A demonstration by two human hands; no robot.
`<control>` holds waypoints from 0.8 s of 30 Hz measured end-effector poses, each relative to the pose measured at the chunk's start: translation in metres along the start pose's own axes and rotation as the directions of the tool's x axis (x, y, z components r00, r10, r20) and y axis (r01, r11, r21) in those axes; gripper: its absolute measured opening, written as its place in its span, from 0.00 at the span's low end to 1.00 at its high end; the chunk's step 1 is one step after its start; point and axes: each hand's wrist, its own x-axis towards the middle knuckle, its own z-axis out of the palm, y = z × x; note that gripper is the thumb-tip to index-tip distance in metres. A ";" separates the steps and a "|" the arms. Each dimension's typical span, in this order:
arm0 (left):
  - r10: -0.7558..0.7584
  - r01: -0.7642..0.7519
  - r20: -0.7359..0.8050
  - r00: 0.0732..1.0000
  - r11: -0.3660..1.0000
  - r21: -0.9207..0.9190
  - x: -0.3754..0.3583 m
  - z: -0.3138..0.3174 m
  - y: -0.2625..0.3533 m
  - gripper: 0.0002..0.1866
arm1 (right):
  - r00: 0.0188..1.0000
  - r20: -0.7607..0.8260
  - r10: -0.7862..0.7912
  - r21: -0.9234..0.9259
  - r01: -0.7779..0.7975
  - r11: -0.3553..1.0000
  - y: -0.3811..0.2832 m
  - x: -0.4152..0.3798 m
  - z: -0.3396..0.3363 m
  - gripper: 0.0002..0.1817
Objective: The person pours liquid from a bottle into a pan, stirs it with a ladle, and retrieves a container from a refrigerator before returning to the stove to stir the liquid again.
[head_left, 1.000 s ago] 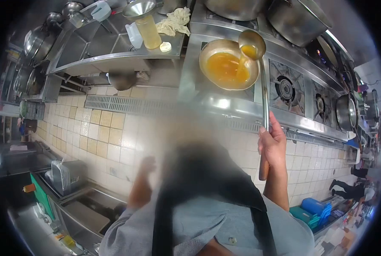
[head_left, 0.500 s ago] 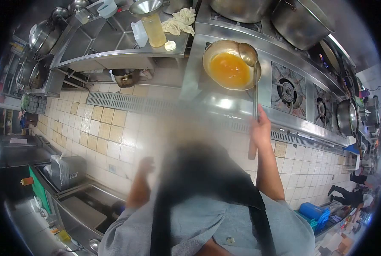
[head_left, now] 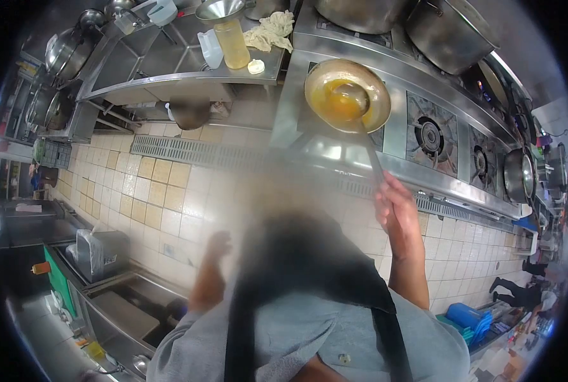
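My right hand (head_left: 397, 202) is closed around the handle of a long metal ladle (head_left: 372, 154). The ladle's bowl is down in the orange-yellow liquid (head_left: 339, 106) inside a round wok (head_left: 380, 86) on the stove. Low on the left side, my left hand (head_left: 218, 247) hangs over the tiled floor, away from the stove. A hazy blur covers it, and its fingers do not show clearly.
Large steel pots (head_left: 451, 38) stand at the back of the stove, and a gas burner (head_left: 430, 135) lies right of the wok. Left of it, a steel counter (head_left: 188, 77) carries a funnel (head_left: 221, 9) on a yellowish bottle (head_left: 234, 48) and a crumpled cloth (head_left: 271, 32).
The ladle's bowl has gone from the wok's upper right rim down into the liquid. My right hand has shifted slightly right and down. Less liquid shows across the wok.
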 end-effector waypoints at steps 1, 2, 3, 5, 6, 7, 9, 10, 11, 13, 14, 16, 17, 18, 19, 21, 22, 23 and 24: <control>0.031 -0.031 0.008 0.999 0.999 0.028 0.003 0.000 -0.001 0.24 | 0.997 -0.036 -0.071 -0.160 0.064 0.985 0.002 -0.005 0.000 0.26; 0.032 -0.032 0.011 0.999 0.999 0.029 0.005 0.001 -0.002 0.24 | 0.997 -0.039 -0.072 -0.159 0.065 0.985 0.006 -0.009 -0.001 0.26; 0.028 -0.030 0.023 0.999 0.998 0.054 0.008 0.001 -0.005 0.24 | 0.987 -0.083 -0.136 -0.279 0.108 0.954 0.010 -0.011 -0.004 0.28; 0.027 -0.031 0.044 0.999 0.996 0.085 -0.002 0.005 0.014 0.23 | 0.970 -0.129 -0.207 -0.394 0.142 0.908 0.020 -0.011 -0.010 0.30; -0.139 0.140 0.011 0.990 0.990 -0.038 -0.026 0.010 0.052 0.23 | 0.945 -0.146 -0.291 -0.503 0.183 0.845 0.027 -0.009 -0.013 0.31; -0.304 0.299 -0.004 0.953 0.940 -0.164 -0.042 0.013 0.080 0.23 | 0.915 -0.152 -0.374 -0.605 0.213 0.767 0.032 -0.006 -0.015 0.33; -0.169 0.170 0.027 0.985 0.985 -0.019 0.002 0.006 0.022 0.23 | 0.910 -0.164 -0.380 -0.643 0.194 0.741 0.041 -0.002 -0.018 0.33; -0.039 0.031 0.072 0.997 0.993 0.112 0.019 0.004 0.002 0.23 | 0.908 -0.168 -0.383 -0.681 0.174 0.711 0.043 -0.002 -0.018 0.33; -0.038 0.029 0.076 0.996 0.993 0.114 0.022 0.005 0.002 0.23 | 0.919 -0.176 -0.352 -0.754 0.104 0.649 0.041 -0.003 -0.018 0.32; -0.010 0.004 0.071 0.997 0.996 0.094 0.027 0.005 0.005 0.23 | 0.861 -0.065 -0.505 -0.859 0.209 0.467 0.061 0.010 -0.036 0.32; -0.012 0.005 0.069 0.998 0.996 0.094 0.028 0.005 0.006 0.23 | 0.780 0.071 -0.621 -0.922 0.288 0.257 0.070 0.016 -0.047 0.32; 0.074 -0.082 0.084 0.994 0.992 0.099 0.031 0.004 0.010 0.23 | 0.861 -0.034 -0.508 -0.893 0.202 0.402 0.065 0.012 -0.038 0.32; 0.072 -0.080 0.084 0.994 0.992 0.102 0.030 0.003 0.011 0.23 | 0.851 0.018 -0.526 -0.914 0.227 0.337 0.067 0.012 -0.038 0.32; 0.063 -0.069 0.069 0.996 0.994 0.085 0.027 0.004 0.014 0.23 | 0.839 0.070 -0.540 -0.930 0.251 0.269 0.067 0.012 -0.039 0.32; 0.054 -0.058 0.053 0.997 0.996 0.067 0.021 0.005 0.023 0.23 | 0.839 0.068 -0.539 -0.930 0.250 0.271 0.066 0.013 -0.040 0.32; -0.060 0.064 0.049 0.997 0.994 -0.091 0.003 0.007 0.047 0.23 | 0.860 0.109 -0.498 -0.947 0.242 0.211 0.058 0.014 -0.039 0.33; -0.169 0.180 0.064 0.983 0.952 -0.248 -0.010 0.008 0.062 0.23 | 0.860 0.107 -0.499 -0.947 0.242 0.213 0.055 0.016 -0.039 0.33; -0.168 0.179 0.065 0.984 0.952 -0.247 -0.016 0.008 0.067 0.23 | 0.866 0.132 -0.482 -0.953 0.246 0.179 0.052 0.017 -0.039 0.33; -0.183 0.191 0.058 0.981 0.957 -0.216 -0.019 0.008 0.068 0.23 | 0.872 0.158 -0.464 -0.957 0.250 0.145 0.050 0.018 -0.039 0.34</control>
